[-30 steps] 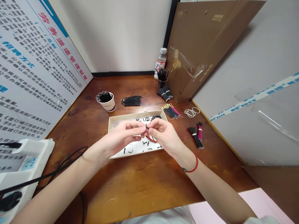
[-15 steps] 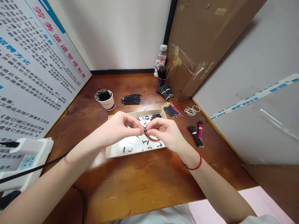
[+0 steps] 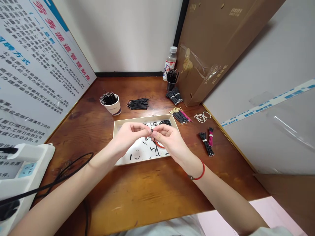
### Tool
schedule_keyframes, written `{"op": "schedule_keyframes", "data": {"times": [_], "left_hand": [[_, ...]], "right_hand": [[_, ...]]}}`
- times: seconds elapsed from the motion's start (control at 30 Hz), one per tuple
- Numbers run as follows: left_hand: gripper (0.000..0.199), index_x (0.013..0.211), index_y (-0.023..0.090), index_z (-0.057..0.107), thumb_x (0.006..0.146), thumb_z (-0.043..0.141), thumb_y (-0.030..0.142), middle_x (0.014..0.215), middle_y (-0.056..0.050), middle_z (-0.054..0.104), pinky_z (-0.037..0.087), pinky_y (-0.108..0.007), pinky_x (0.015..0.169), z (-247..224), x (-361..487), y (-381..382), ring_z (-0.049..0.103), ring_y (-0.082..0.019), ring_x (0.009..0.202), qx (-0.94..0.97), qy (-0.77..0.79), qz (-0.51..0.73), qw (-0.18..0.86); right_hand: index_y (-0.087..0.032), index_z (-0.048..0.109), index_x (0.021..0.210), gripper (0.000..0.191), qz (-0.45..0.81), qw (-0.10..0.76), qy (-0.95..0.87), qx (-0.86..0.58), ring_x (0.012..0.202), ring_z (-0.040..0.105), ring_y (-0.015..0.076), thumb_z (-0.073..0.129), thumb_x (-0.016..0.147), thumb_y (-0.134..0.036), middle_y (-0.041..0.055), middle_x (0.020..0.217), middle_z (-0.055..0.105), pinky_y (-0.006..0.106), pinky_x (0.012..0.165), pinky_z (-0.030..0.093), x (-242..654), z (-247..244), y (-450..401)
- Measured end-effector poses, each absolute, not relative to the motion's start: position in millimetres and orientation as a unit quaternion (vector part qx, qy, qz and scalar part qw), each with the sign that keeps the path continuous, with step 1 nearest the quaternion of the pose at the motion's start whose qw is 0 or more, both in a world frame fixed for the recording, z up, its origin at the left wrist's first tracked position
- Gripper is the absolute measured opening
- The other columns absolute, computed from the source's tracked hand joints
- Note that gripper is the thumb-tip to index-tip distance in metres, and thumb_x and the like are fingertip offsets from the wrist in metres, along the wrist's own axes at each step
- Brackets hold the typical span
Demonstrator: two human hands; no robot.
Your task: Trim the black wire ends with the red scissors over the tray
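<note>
Above a shallow box [image 3: 137,161] with a white inside, my left hand [image 3: 130,136] and my right hand [image 3: 169,139] meet at the fingertips. Both hands are pinched on a small dark piece [image 3: 152,131], mostly hidden by the fingers; a thin dark strand hangs below it. Black scraps [image 3: 136,156] lie scattered in the box. Red curved handles [image 3: 159,145] show partly beneath my right hand. Black coiled pieces [image 3: 165,123] sit in the box's far right corner.
Behind the box are a paper cup [image 3: 113,106] of black wires and a wire pile [image 3: 137,104]. To the right lie wire bundles [image 3: 206,144], white rubber bands [image 3: 202,117] and a tall carton [image 3: 197,65]. A power strip [image 3: 36,170] and cable are at the left.
Both hands have drawn slightly closer together and the fingertips sit a little higher in view. My right wrist has moved left. A dark strand now hangs below the fingers.
</note>
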State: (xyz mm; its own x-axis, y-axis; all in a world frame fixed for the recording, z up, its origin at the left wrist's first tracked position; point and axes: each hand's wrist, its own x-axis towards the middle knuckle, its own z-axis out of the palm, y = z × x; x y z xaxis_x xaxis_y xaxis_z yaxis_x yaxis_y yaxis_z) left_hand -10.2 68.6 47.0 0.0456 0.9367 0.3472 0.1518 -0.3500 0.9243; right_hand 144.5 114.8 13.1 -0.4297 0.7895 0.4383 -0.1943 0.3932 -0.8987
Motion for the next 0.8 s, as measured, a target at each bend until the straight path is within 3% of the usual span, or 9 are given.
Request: {"op": "schedule_keyframes", "data": {"times": [0.13,0.27,0.37,0.47,0.6,0.73,0.8], "left_hand": [[0.014,0.052,0.019,0.069,0.064,0.070,0.027,0.060,-0.002,0.063,0.042,-0.027,0.066,46,-10,68,0.054,-0.014,0.065,0.605,0.442,0.545,0.376],[0.008,0.054,0.019,0.071,0.061,0.070,0.024,0.061,-0.002,0.063,0.043,-0.028,0.066,44,-7,68,0.053,-0.014,0.064,0.576,0.441,0.587,0.359],[0.006,0.057,0.020,0.072,0.061,0.072,0.024,0.064,-0.002,0.065,0.042,-0.028,0.066,43,-6,69,0.053,-0.014,0.064,0.553,0.447,0.610,0.350],[0.009,0.062,0.020,0.075,0.064,0.074,0.028,0.068,-0.003,0.067,0.041,-0.028,0.069,43,-7,70,0.055,-0.015,0.068,0.538,0.451,0.619,0.351],[0.010,0.065,0.021,0.076,0.066,0.075,0.031,0.075,-0.005,0.070,0.039,-0.030,0.073,44,-11,68,0.057,-0.017,0.079,0.521,0.456,0.633,0.346],[0.011,0.062,0.022,0.074,0.068,0.075,0.031,0.077,-0.005,0.069,0.036,-0.030,0.072,44,-13,67,0.054,-0.017,0.081,0.495,0.446,0.662,0.343],[0.013,0.061,0.022,0.074,0.069,0.076,0.032,0.077,-0.005,0.068,0.035,-0.029,0.070,43,-13,69,0.052,-0.017,0.081,0.477,0.428,0.681,0.354]], "right_hand": [[-0.020,0.063,0.086,0.029,0.452,0.470,-0.718,-0.244,0.075,0.069,0.0181,0.069,0.080,-0.047,0.0049,0.081,0.073,0.028,0.059,0.051,146,16,116],[-0.019,0.063,0.080,0.012,0.325,0.463,-0.769,-0.298,0.079,0.064,0.0187,0.060,0.088,-0.028,0.0039,0.081,0.067,0.034,0.074,0.048,156,28,119],[-0.018,0.058,0.063,0.019,0.236,0.429,-0.798,-0.350,0.075,0.058,0.0197,0.066,0.076,-0.006,0.0039,0.074,0.060,0.035,0.075,0.043,161,33,123],[-0.019,0.051,0.056,0.030,0.198,0.388,-0.814,-0.384,0.068,0.055,0.0193,0.068,0.064,0.004,0.0026,0.067,0.056,0.033,0.068,0.041,161,30,129],[-0.020,0.048,0.061,0.026,0.188,0.392,-0.809,-0.396,0.062,0.055,0.0183,0.066,0.069,-0.003,0.0024,0.064,0.057,0.031,0.060,0.042,161,24,133],[-0.020,0.050,0.088,0.006,0.203,0.471,-0.774,-0.371,0.071,0.062,0.0186,0.055,0.086,-0.021,0.0052,0.080,0.064,0.032,0.065,0.049,161,19,127],[-0.021,0.047,0.094,0.012,0.212,0.509,-0.759,-0.347,0.076,0.063,0.0180,0.053,0.089,-0.030,0.0056,0.085,0.064,0.032,0.068,0.052,158,16,118]]}}
